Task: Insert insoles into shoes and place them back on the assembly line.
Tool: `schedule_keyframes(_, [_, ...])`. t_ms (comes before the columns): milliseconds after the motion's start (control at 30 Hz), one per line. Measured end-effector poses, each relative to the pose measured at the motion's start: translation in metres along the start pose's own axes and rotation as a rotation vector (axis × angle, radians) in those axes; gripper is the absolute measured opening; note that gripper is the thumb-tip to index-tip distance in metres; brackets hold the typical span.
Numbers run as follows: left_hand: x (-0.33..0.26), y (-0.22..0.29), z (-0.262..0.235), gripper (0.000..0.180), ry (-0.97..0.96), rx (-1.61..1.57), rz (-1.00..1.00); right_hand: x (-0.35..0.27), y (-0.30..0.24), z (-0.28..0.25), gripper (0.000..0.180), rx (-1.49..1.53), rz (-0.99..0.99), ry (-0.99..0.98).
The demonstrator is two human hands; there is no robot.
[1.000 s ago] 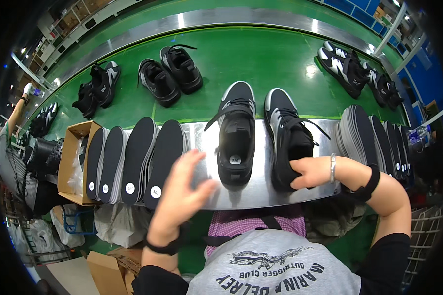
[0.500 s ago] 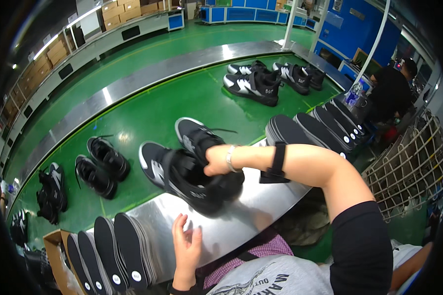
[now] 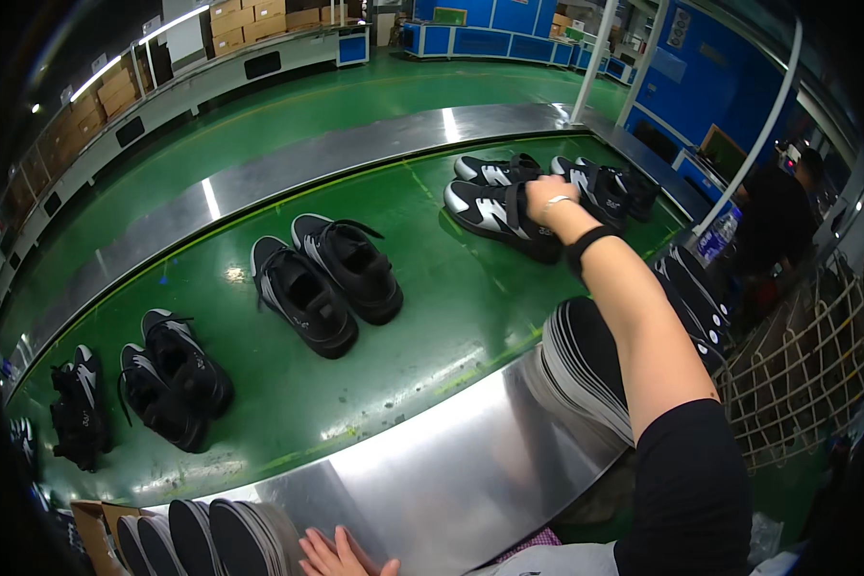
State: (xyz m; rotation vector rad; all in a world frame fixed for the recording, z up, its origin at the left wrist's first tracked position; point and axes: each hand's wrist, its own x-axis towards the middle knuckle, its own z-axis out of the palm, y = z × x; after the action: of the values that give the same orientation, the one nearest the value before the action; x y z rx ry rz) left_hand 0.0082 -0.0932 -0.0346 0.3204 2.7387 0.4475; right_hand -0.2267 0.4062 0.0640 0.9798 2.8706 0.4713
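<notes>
My right arm reaches far across to a pair of black sneakers with silver-grey toes, and my right hand (image 3: 552, 195) is closed at the collar of the nearer sneaker (image 3: 497, 217). Its mate (image 3: 485, 171) lies just behind. My left hand (image 3: 341, 555) is at the bottom edge over the metal ledge (image 3: 422, 480), fingers spread and holding nothing, beside a stack of black insoles (image 3: 238, 533). In the middle of the green belt (image 3: 422, 360) stands another pair, a left sneaker (image 3: 298, 302) and a right sneaker (image 3: 353, 269), toes pointing away.
More sneakers (image 3: 178, 379) stand farther left on the belt. Another pair (image 3: 595, 187) sits beyond my right hand. Insole stacks (image 3: 581, 355) line the ledge at right, near a rope net (image 3: 797, 374). A cardboard box (image 3: 91, 538) is at lower left. A person in black (image 3: 782, 216) is at far right.
The pair that was by the ledge under my right hand now stands on the belt, released. My right hand has moved far right to another pair. My left hand has dropped lower.
</notes>
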Motion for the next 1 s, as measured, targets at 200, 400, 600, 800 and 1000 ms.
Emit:
schedule_keyframes(200, [0.005, 0.003, -0.008, 0.094, -0.159, 0.044, -0.082, 0.042, 0.038, 0.048, 0.035, -0.196, -0.032, -0.077])
schedule_keyframes(400, [0.007, 0.005, -0.006, 0.095, -0.195, 0.056, -0.09, 0.078, 0.037, 0.066, 0.043, -0.216, -0.034, -0.281])
schedule_keyframes(600, [0.008, 0.008, -0.006, 0.094, -0.167, 0.028, -0.054, 0.048, 0.006, 0.036, 0.039, -0.153, -0.19, -0.321])
schedule_keyframes(800, [0.005, 0.014, 0.0, 0.07, 0.024, 0.09, -0.028, -0.046, -0.039, -0.051, 0.037, 0.251, -0.475, -0.224])
schedule_keyframes(1000, [0.001, 0.046, -0.034, 0.064, -0.101, -0.687, 0.277, -0.186, -0.047, -0.117, 0.027, 0.298, -0.691, -0.094])
